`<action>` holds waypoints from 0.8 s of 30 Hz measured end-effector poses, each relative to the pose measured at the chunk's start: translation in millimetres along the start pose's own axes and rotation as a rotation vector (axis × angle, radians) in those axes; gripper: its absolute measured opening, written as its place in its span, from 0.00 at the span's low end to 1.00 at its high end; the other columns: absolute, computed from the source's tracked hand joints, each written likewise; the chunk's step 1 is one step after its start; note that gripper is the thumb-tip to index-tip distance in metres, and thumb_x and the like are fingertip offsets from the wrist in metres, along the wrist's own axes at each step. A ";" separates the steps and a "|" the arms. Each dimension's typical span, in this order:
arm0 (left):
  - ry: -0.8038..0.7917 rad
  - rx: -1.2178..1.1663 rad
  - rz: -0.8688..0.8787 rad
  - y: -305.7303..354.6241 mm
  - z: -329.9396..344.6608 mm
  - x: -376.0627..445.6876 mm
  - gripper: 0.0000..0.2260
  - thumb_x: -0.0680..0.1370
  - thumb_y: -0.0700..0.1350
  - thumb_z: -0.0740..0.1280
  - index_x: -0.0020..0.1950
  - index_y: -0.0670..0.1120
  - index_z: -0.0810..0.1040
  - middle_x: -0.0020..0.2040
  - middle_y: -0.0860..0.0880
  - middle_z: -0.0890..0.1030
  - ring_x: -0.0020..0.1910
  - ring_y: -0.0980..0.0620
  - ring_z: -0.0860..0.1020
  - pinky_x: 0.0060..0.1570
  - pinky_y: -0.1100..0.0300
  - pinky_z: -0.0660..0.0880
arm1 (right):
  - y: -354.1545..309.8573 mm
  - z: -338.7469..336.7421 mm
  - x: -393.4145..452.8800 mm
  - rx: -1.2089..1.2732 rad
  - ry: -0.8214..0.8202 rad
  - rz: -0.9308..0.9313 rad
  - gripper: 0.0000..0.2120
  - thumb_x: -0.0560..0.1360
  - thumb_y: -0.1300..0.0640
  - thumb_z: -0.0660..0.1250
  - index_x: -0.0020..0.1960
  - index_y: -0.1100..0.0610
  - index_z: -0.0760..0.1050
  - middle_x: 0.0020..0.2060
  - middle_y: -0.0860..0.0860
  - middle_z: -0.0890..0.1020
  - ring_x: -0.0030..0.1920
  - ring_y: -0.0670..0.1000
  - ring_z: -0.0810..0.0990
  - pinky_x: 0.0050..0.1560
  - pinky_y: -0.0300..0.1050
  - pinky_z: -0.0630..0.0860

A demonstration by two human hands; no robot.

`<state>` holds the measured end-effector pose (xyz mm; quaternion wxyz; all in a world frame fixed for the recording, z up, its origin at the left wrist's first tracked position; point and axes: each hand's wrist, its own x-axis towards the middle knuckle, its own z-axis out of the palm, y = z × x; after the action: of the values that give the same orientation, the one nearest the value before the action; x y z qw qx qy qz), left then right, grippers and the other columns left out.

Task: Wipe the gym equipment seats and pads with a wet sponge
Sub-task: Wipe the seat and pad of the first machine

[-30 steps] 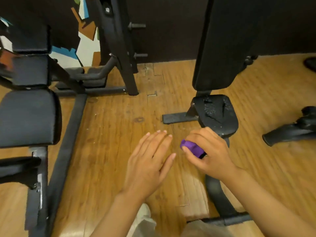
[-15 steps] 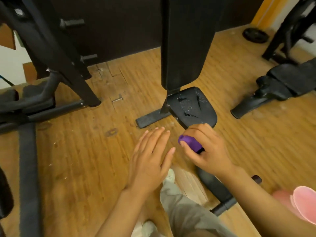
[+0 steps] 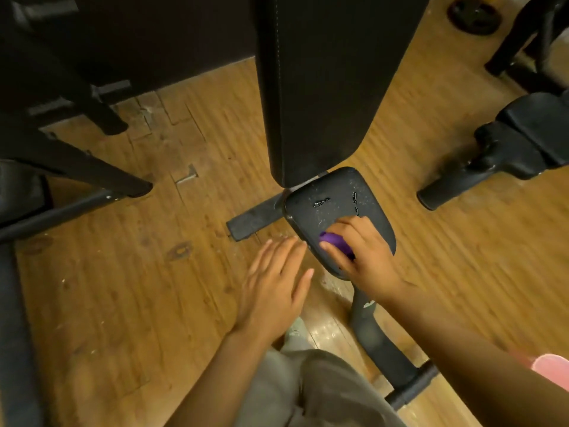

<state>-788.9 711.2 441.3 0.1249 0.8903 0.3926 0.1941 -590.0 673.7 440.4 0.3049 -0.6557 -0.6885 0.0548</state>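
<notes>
A black bench stands in front of me, with a small cracked seat pad (image 3: 335,198) and a tall black back pad (image 3: 323,87) rising behind it. My right hand (image 3: 360,254) grips a purple sponge (image 3: 335,243) and presses it on the near left part of the seat. My left hand (image 3: 274,285) hovers flat over the wooden floor just left of the seat, fingers spread, holding nothing. Most of the sponge is hidden under my fingers.
The bench's black frame (image 3: 378,343) runs back toward my legs. Black machine legs (image 3: 92,174) stand at the left. Another black padded machine (image 3: 505,149) sits at the right, a weight plate (image 3: 474,15) at the far right, and a pink object (image 3: 551,369) at the lower right edge.
The view has swung right and closer to the bench. My right hand has moved forward with the sponge from in front of the seat onto the seat pad. My left hand stays open beside it.
</notes>
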 end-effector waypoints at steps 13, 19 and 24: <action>-0.092 -0.100 -0.143 -78.0 99.7 62.0 0.20 0.81 0.51 0.58 0.67 0.40 0.77 0.66 0.42 0.78 0.65 0.44 0.76 0.69 0.49 0.68 | 82.2 104.5 58.5 0.126 -0.132 0.164 0.18 0.78 0.50 0.66 0.63 0.58 0.70 0.56 0.54 0.74 0.54 0.51 0.70 0.58 0.37 0.65; -0.099 -0.145 -0.276 -91.0 169.7 69.3 0.21 0.81 0.50 0.58 0.67 0.39 0.76 0.66 0.41 0.78 0.66 0.44 0.76 0.66 0.44 0.73 | 145.6 173.4 65.3 0.130 -0.180 0.147 0.17 0.76 0.61 0.70 0.62 0.56 0.68 0.56 0.58 0.77 0.53 0.52 0.70 0.56 0.41 0.67; -0.112 -0.148 -0.410 -99.5 238.1 66.5 0.22 0.81 0.50 0.56 0.69 0.39 0.74 0.68 0.41 0.76 0.69 0.44 0.73 0.68 0.44 0.70 | 181.2 230.9 70.5 0.170 -0.113 0.168 0.16 0.77 0.59 0.69 0.62 0.65 0.73 0.55 0.62 0.78 0.55 0.52 0.70 0.59 0.41 0.68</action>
<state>-706.9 810.0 207.8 0.2484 0.7896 0.5426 0.1431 -542.8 838.9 192.2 0.3144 -0.6789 -0.6400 0.1751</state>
